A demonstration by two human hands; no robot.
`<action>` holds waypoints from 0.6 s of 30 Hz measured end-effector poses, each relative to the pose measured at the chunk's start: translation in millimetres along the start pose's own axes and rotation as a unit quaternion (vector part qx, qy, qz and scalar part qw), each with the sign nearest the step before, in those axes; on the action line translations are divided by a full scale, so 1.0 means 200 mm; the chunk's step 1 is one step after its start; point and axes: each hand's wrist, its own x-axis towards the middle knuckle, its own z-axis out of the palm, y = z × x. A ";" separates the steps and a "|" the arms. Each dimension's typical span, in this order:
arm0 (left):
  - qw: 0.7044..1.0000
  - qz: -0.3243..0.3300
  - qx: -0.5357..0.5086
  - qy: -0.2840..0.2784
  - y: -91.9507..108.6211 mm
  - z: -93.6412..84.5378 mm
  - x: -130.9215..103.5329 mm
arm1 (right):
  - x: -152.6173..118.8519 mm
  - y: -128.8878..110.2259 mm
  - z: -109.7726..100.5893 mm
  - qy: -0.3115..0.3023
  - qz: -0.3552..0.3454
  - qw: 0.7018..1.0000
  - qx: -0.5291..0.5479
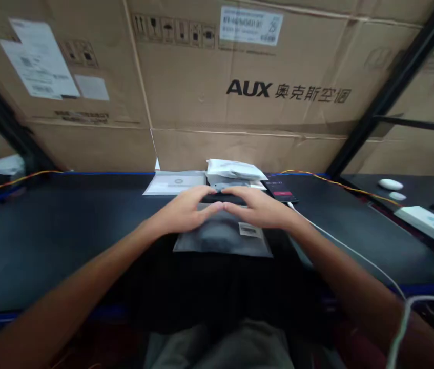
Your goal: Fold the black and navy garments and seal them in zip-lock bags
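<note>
My left hand (pixel 186 209) and my right hand (pixel 260 206) meet at the fingertips and thumb tips in the middle of the view, with a narrow gap framed between them. Fingers of both hands are stretched out, and neither holds anything. Below them lies a translucent plastic bag (pixel 217 240) with a dark item inside, hard to make out, and a small white label (pixel 250 230). Just beyond my fingertips sits a stack of white plastic packages (pixel 235 169). To its left is a flat, clear-edged packet (pixel 176 182) with a white insert.
A phone (pixel 281 188) with a white cable (pixel 339 238) lies right of the packages. Large cardboard boxes (pixel 186 102) stand behind the black tabletop (pixel 66 220). Black shelf posts (pixel 386 97) rise at both sides. A white box (pixel 430 224) and a white mouse-like object (pixel 390 184) lie far right.
</note>
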 end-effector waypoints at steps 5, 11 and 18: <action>0.982 -0.038 0.065 -0.171 0.11 0.08 -0.12 | -0.09 -0.11 0.11 -0.155 0.021 0.984 -0.085; 0.988 -0.004 0.106 -0.113 0.10 0.15 -0.14 | -0.15 -0.11 0.21 -0.107 0.036 0.990 -0.086; 0.985 0.021 0.129 -0.112 0.09 0.18 -0.15 | -0.16 -0.11 0.25 -0.084 0.016 0.988 -0.128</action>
